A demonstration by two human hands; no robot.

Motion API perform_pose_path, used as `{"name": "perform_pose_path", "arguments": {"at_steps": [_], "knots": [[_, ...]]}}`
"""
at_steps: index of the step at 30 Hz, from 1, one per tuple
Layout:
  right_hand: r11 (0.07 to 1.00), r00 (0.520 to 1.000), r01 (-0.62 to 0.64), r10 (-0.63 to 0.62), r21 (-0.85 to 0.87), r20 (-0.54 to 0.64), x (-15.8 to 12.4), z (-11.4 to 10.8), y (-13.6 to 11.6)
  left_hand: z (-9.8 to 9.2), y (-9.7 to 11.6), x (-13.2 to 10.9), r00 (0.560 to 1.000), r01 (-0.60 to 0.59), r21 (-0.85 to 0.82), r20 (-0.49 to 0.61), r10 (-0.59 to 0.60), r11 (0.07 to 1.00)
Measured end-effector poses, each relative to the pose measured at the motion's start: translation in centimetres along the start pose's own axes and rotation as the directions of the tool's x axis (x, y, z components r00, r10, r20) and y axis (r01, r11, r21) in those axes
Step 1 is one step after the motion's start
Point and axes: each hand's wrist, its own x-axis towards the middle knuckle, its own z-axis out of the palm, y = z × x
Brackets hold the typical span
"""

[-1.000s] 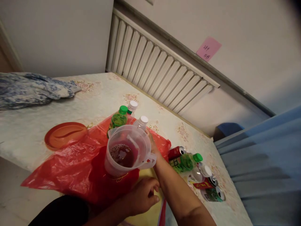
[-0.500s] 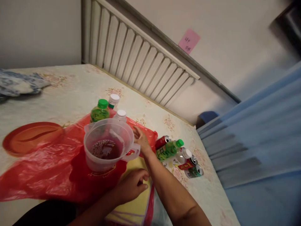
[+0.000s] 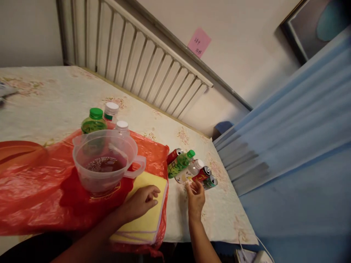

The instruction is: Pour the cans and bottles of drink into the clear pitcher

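Note:
My left hand point(image 3: 142, 201) is over the folded yellow cloth point(image 3: 149, 223), its fingers loosely bent and thumb apart, with nothing held. Close to a row of drinks on the right is my right hand point(image 3: 196, 199), fingers a little apart and seemingly empty. That row has a red can point(image 3: 174, 156), a green-capped bottle point(image 3: 179, 164), a white-capped clear bottle point(image 3: 192, 171), a dark red can point(image 3: 202, 174) and a green can point(image 3: 210, 182). Left of my hands, a clear plastic jug point(image 3: 105, 179) of dark, bubbly liquid stands on a red plastic bag point(image 3: 41, 197).
Behind the jug stand a green-capped bottle point(image 3: 94, 124) and two white-capped bottles, one at the back point(image 3: 111, 112), one nearer point(image 3: 122, 127). An orange lid point(image 3: 19, 149) lies at left. A radiator point(image 3: 137, 58) borders the flowered tablecloth point(image 3: 175, 208); blue curtains point(image 3: 287, 146) hang right.
My right hand has moved away from beside the jug's handle, right and toward me, to the row of drinks. My left hand stays over the cloth. The view has shifted right.

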Motion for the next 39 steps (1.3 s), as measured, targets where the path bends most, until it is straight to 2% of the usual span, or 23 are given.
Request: {"name": "perform_pose_path", "arguments": {"at_steps": [2,6,10,17,20,23,25,27,28,30,33,36,39], "knots": [[0.999,0.998,0.017,-0.019,-0.038,-0.056,1.6,0.5,0.4,0.0,-0.2,0.1,1.0,-0.006,0.001,0.0,0.006,1.0],[0.993,0.998,-0.006,-0.003,-0.116,-0.07,3.5,2.7,0.6,0.0,-0.2,0.1,1.0,-0.02,0.004,-0.009,0.02,1.0],[0.987,0.997,-0.019,0.007,-0.161,-0.071,3.8,4.1,0.7,-0.1,0.1,0.1,1.0,-0.022,0.0,-0.015,0.022,1.0],[0.971,0.993,-0.038,0.01,-0.238,-0.118,4.1,5.0,0.1,0.0,0.3,0.1,0.999,-0.028,0.003,-0.022,0.028,1.0],[0.961,0.991,-0.051,0.016,-0.27,-0.134,3.9,4.4,0.1,0.0,0.4,0.2,0.999,-0.026,-0.005,-0.024,0.026,1.0],[0.955,0.993,-0.055,0.02,-0.293,-0.12,2.8,2.8,0.0,0.0,0.5,0.3,0.999,-0.022,-0.015,-0.035,0.021,1.0],[0.952,0.998,-0.025,0.009,-0.304,-0.054,1.6,1.4,-0.5,0.0,0.5,0.4,0.999,-0.029,-0.036,-0.046,0.028,0.999],[0.952,0.996,0.052,-0.028,-0.302,0.084,0.3,0.0,-1.4,0.1,0.6,0.5,0.998,-0.043,-0.084,-0.059,0.038,0.996],[0.951,0.984,0.104,-0.056,-0.291,0.171,-0.4,-0.6,-2.0,0.2,0.7,0.6,0.997,-0.054,-0.118,-0.064,0.046,0.992],[0.942,0.93,0.216,-0.118,-0.257,0.347,-1.7,-1.6,-3.6,0.2,0.8,0.7,0.995,-0.079,-0.195,-0.079,0.065,0.978],[0.913,0.81,0.353,-0.189,-0.204,0.556,-3.1,-2.3,-5.8,0.0,1.2,0.6,0.99,-0.122,-0.298,-0.109,0.093,0.947],[0.882,0.708,0.433,-0.205,-0.186,0.676,-3.8,-2.2,-7.3,-0.4,1.6,0.3,0.984,-0.162,-0.333,-0.119,0.129,0.929],[0.859,0.651,0.483,-0.219,-0.173,0.726,-4.0,-1.8,-8.2,-0.9,2.2,-0.2,0.98,-0.194,-0.303,-0.111,0.168,0.933]]}}
